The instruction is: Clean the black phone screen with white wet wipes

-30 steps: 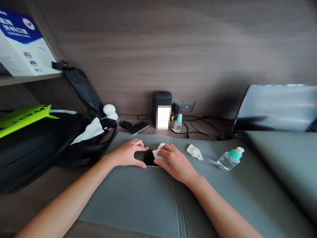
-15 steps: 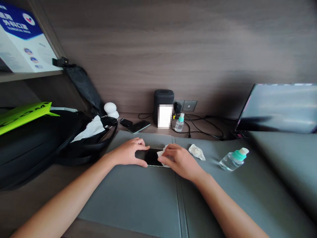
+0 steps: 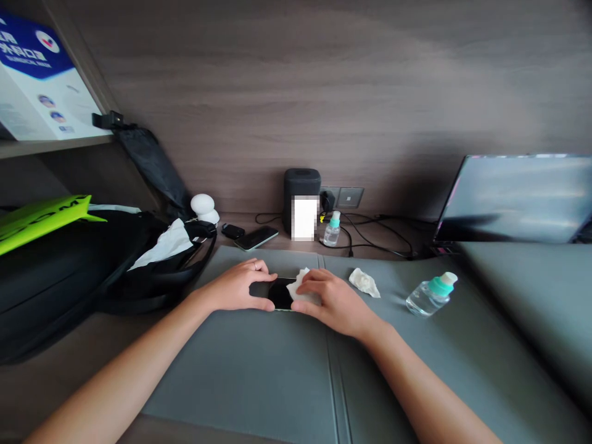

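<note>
A smartphone point(image 3: 280, 294) with a dark screen lies flat on the grey desk mat point(image 3: 250, 364). My left hand point(image 3: 240, 285) grips the phone's left end, thumb along the near edge and fingers along the far edge. Over the phone's right part, my right hand point(image 3: 330, 299) holds a white tissue point(image 3: 300, 282) against the screen; the hand hides part of both. To the right of that hand rests a crumpled tissue point(image 3: 364, 282). Farther right, a clear spray bottle point(image 3: 429, 296) with a teal collar lies tilted on the mat.
Behind the mat stand a black speaker point(image 3: 301, 179), a small clear bottle point(image 3: 332, 231), cables point(image 3: 383, 237) and another phone point(image 3: 256, 237). A black bag point(image 3: 60, 265) fills the left side. At right is a screen point(image 3: 513, 197); a mask box point(image 3: 37, 80) sits on the upper-left shelf.
My right hand has shifted slightly left on the phone with the tissue, and its thumb now sits at the phone's near edge. My left hand keeps its grip. The view has moved a little.
</note>
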